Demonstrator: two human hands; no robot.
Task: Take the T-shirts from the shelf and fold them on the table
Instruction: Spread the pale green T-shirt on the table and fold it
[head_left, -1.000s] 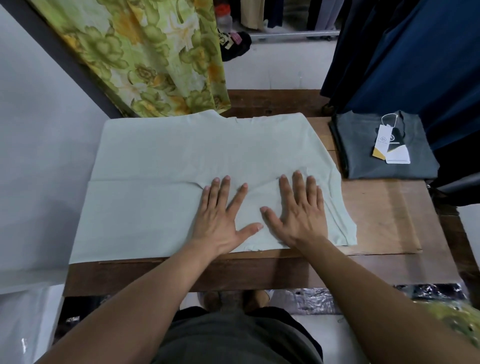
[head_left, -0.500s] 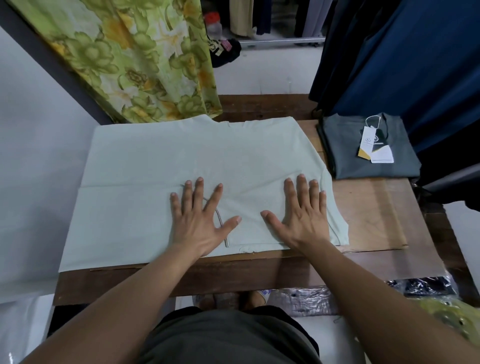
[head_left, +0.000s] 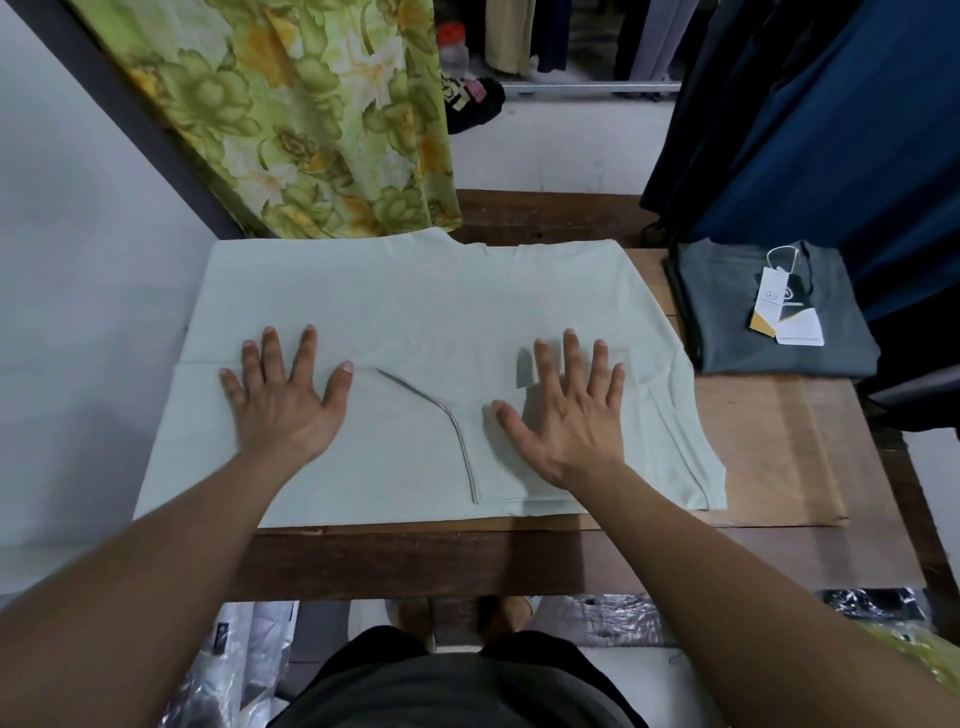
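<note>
A pale green T-shirt (head_left: 415, 306) lies spread flat on the wooden table (head_left: 779, 467), partly folded, with a curved seam showing near its front edge. My left hand (head_left: 283, 400) presses flat on the shirt's left part, fingers spread. On the right part my right hand (head_left: 566, 410) lies flat as well, fingers spread. Both palms face down and neither holds cloth. A grey folded T-shirt (head_left: 727, 317) with paper tags (head_left: 784, 312) lies at the table's right rear.
A green floral curtain (head_left: 291, 114) hangs behind the table at the left. Dark blue garments (head_left: 831, 119) hang at the right. A white wall (head_left: 78, 260) borders the left. Plastic-wrapped packs (head_left: 249, 654) lie on the floor under the table.
My hands have slid apart over the shirt: the left one moved well to the left, the right one slightly right, uncovering the curved seam between them.
</note>
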